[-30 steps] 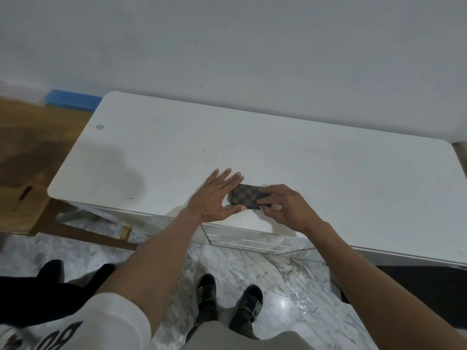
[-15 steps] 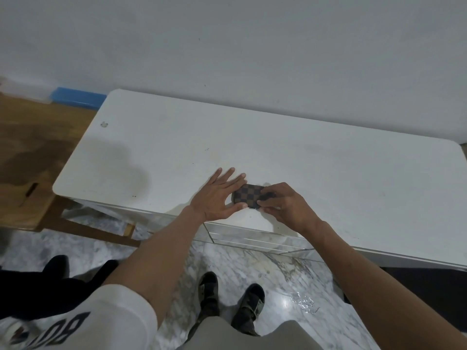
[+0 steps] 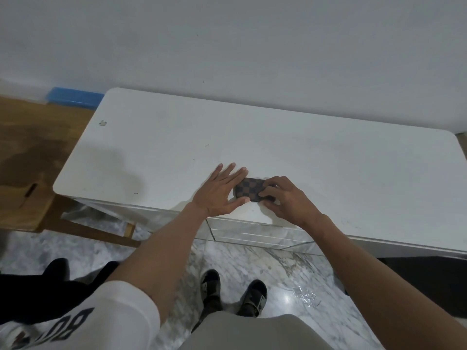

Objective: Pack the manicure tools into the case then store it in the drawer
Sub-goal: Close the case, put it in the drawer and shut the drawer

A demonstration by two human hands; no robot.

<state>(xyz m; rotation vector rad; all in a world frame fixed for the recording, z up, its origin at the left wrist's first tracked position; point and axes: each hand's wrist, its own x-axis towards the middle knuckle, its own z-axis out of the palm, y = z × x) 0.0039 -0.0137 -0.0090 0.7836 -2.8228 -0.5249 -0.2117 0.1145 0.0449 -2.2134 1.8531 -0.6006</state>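
Head view shows little changed: my left hand still lies flat, fingers spread, bracing the case on the desk while my right hand pinches its end, probably closing it.

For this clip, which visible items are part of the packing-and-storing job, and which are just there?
Part of the job:
- checkered case, lying on the white tabletop
- left hand, flat against the case's left end
- right hand, fingers curled on its right end
- mirrored drawer fronts below the table edge

Just there:
- blue box by the wall
- wooden furniture at left
- small sticker on the tabletop
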